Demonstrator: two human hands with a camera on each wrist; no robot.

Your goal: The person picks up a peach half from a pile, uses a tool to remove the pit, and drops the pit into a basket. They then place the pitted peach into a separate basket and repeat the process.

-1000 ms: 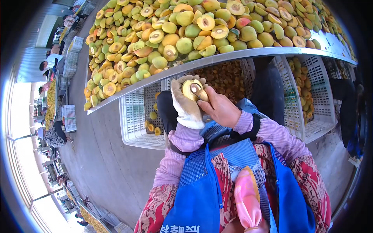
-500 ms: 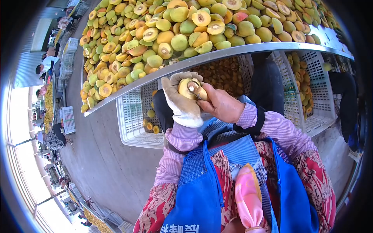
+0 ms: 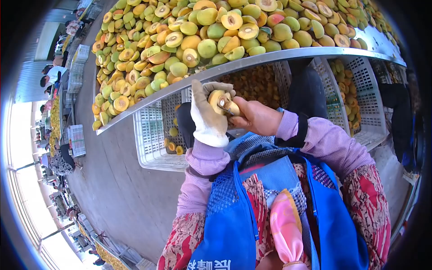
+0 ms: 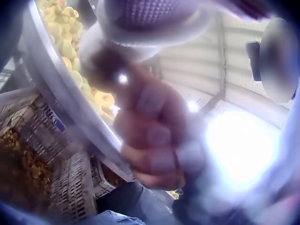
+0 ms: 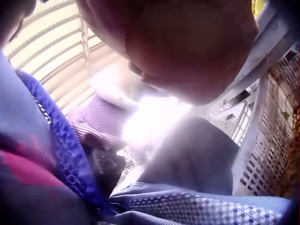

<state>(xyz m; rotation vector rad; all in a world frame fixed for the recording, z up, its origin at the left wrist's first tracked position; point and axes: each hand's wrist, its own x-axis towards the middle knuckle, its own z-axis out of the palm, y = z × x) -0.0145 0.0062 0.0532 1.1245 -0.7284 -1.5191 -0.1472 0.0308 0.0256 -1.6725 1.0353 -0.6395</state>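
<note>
Gloved left hand [image 3: 207, 116] grips a halved stone fruit [image 3: 216, 97] near the metal table rim [image 3: 252, 62]; right hand [image 3: 260, 118] holds a curved tool [image 3: 224, 109] against it. Only the left wrist view shows right-hand fingers [image 4: 158, 136] curled.

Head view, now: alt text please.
A gloved left hand holds a cut fruit while the bare right hand holds a thin curved tool against it. Beyond, a fruit heap covers a metal table; white crates stand below.
</note>
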